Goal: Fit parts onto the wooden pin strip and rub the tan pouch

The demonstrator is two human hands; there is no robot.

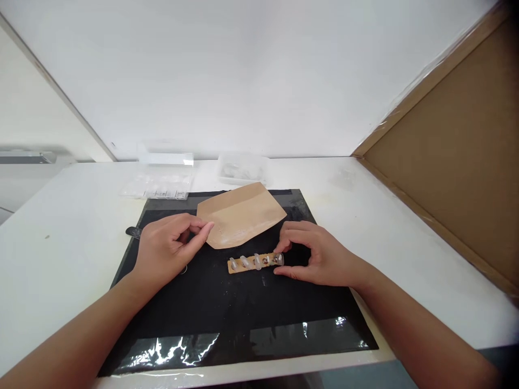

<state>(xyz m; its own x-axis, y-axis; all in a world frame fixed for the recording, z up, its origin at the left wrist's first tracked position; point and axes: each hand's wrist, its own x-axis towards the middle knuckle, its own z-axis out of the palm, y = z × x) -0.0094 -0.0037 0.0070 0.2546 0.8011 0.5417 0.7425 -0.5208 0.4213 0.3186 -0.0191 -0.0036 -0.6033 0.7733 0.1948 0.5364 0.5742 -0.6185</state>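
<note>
On the black mat (243,313) lies a short tan strip (240,265) carrying several clear, curved pieces that look like false nail tips. Round metal-looking studs show towards its right end. My right hand (312,251) has thumb and fingertips at either edge of that end, lightly gripping it. Left of the strip, my left hand (170,243) is closed in a pinch over the near left corner of a brown sheet of paper (243,210). Whatever is between those fingertips, if anything, is too small to make out.
A dark, rounded tool end (133,232) pokes out behind my left hand. At the back stand an open clear compartment case (162,183) and a translucent tub (243,168). A white wall closes off the rear; a brown cardboard panel (458,162) borders the right side.
</note>
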